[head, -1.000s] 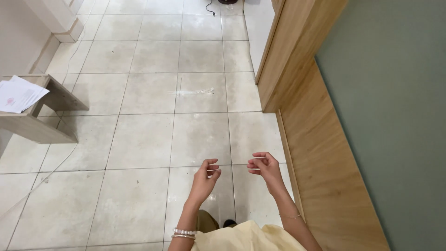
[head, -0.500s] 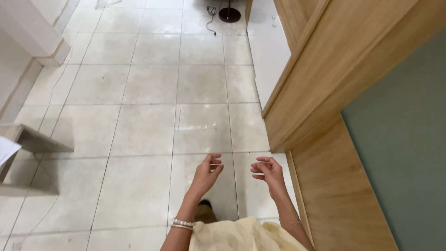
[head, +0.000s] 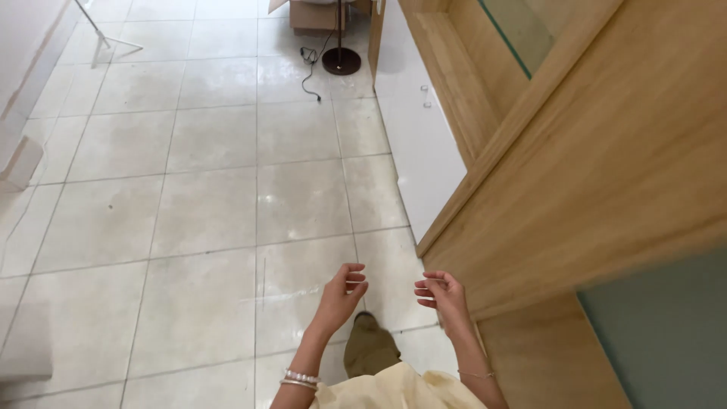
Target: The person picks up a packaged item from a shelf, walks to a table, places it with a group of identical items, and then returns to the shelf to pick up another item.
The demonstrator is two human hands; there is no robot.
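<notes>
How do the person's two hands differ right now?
The left hand hangs over the pale floor tiles, while the right hand is close beside the wooden panel. The left wrist wears chunky pearl-like bracelets; the right wrist shows only a thin band. Both hands are empty, fingers loosely curled.

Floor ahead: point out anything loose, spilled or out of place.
A black cable trails loose across the tiles beside a round lamp base near the white cabinet. Pale smears dull some tiles. Both hands are empty.
</notes>
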